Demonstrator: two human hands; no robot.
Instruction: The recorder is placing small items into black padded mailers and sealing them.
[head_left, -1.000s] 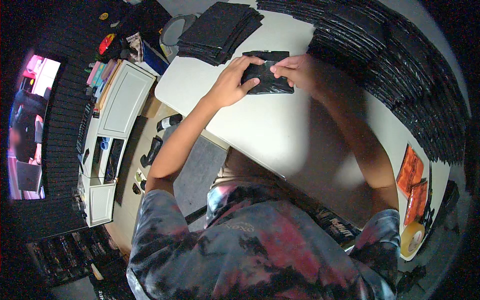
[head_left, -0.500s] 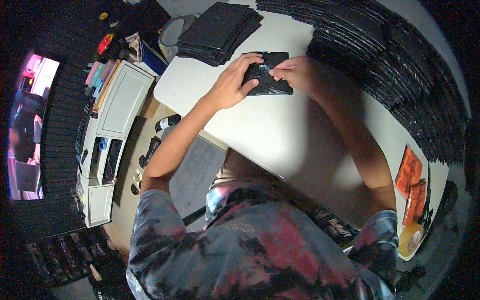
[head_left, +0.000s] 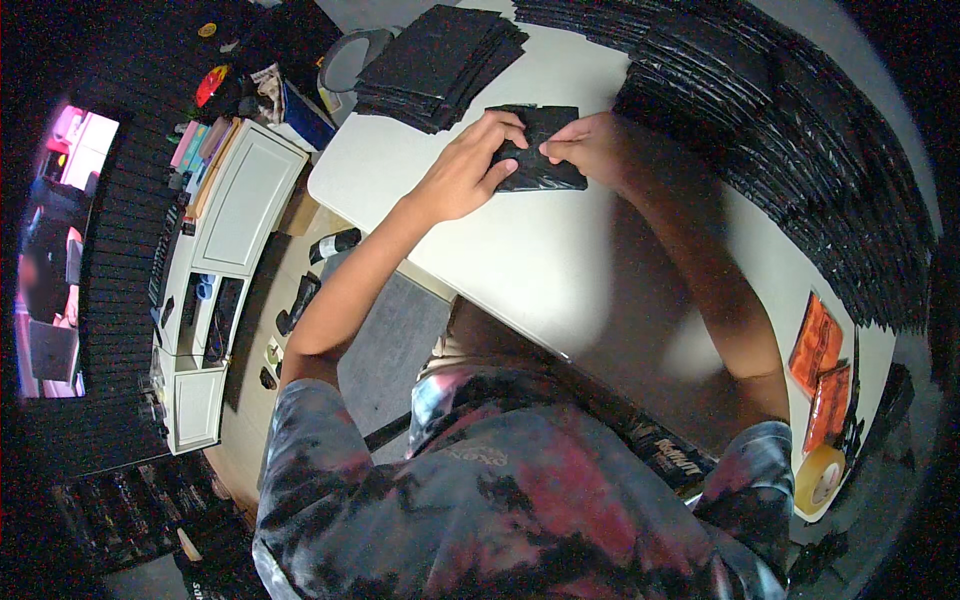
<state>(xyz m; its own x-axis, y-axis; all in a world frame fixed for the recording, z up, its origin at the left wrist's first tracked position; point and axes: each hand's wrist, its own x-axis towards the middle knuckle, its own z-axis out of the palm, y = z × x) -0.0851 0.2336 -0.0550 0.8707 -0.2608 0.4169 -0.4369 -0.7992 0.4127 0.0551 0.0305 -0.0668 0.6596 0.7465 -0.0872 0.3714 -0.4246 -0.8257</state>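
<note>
A small, flat, shiny black plastic packet (head_left: 555,176) lies on the white table (head_left: 510,245), in front of me. From its left side my left hand (head_left: 465,165) holds it down, fingers curled over its upper part and thumb on its lower left. My right hand (head_left: 590,150) comes in from the right, thumb and forefinger pinched together at the packet's middle. Whether a fold or flap sits in that pinch is too small to tell.
A stack of black plastic packets (head_left: 440,60) stands at the table's far left. Long rows of black packets (head_left: 780,120) line the far and right side. Orange packets (head_left: 818,345) and a tape roll (head_left: 820,478) lie at right. A white cabinet (head_left: 245,200) stands left.
The fingers of my left hand have curled in a little on the packet. My right hand keeps its pinch at nearly the same spot.
</note>
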